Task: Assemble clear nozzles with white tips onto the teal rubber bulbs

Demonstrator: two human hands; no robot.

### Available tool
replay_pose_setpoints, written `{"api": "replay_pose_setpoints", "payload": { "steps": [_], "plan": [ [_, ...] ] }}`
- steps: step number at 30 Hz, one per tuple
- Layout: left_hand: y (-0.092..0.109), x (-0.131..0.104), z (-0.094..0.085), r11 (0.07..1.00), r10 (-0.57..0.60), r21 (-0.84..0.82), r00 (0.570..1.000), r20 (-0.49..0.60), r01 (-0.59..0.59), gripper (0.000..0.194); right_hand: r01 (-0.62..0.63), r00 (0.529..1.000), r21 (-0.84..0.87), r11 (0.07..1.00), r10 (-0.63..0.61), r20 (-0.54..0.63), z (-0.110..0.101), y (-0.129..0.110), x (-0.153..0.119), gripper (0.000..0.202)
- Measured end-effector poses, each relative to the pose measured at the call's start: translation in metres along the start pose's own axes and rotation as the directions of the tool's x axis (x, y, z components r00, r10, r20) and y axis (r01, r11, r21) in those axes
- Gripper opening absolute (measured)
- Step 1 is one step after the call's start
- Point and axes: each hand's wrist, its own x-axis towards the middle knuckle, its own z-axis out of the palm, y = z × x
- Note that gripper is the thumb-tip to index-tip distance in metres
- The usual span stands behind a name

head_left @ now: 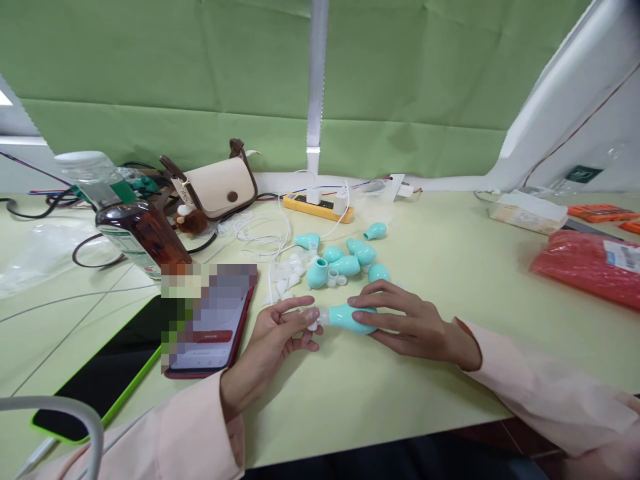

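A teal bulb point(341, 318) lies sideways between my hands over the front of the table. My right hand point(407, 320) is closed around its rounded end. The thumb and forefinger of my left hand point(280, 333) pinch a small clear-white tip point(313, 325) at the bulb's narrow end; its other fingers are curled loosely. Just beyond the hands lie several more teal bulbs point(345, 265), some with open necks. Beside them are small clear rings point(333, 277) and a pile of white translucent pieces point(289, 272).
Two phones, one green-edged point(107, 363) and one red-edged point(215, 327), lie at left near a bottle of dark liquid point(143, 233). Behind are a cream bag point(223, 187), white cables and a yellow power strip point(317, 208). A red package point(590, 267) and small box point(529, 213) are at right.
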Motion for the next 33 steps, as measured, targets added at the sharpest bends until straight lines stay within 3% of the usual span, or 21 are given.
{"api": "replay_pose_setpoints", "payload": {
  "steps": [7, 13, 19, 25, 29, 33],
  "plan": [
    [0.0, 0.003, -0.004, 0.998, -0.067, 0.025, 0.994, 0.086, 0.065, 0.015, 0.083, 0.994, -0.1, 0.992, -0.076, 0.077, -0.002, 0.007, -0.009, 0.049],
    [0.002, 0.0, -0.002, 0.993, 0.019, 0.118, 0.997, 0.068, -0.027, 0.02, 0.005, 1.0, 0.08, 0.997, -0.004, -0.016, -0.001, 0.003, -0.001, 0.05],
    [0.003, -0.002, -0.001, 0.958, 0.106, 0.264, 0.994, 0.035, -0.112, 0.021, -0.165, 0.982, 0.329, 0.93, 0.184, -0.029, 0.003, 0.003, 0.004, 0.047],
    [0.007, -0.007, 0.004, 0.913, 0.191, 0.371, 0.981, -0.018, -0.171, 0.021, -0.397, 0.902, 0.543, 0.74, 0.423, 0.084, 0.006, 0.002, 0.003, 0.051],
    [0.007, -0.009, 0.005, 0.879, 0.26, 0.422, 0.965, -0.029, -0.224, 0.021, -0.543, 0.793, 0.688, 0.482, 0.564, 0.23, 0.007, -0.001, 0.003, 0.048],
    [0.002, -0.009, 0.003, 0.828, 0.331, 0.482, 0.944, -0.004, -0.288, 0.02, -0.612, 0.68, 0.758, 0.224, 0.638, 0.361, 0.008, -0.002, 0.005, 0.046]
  ]
}}
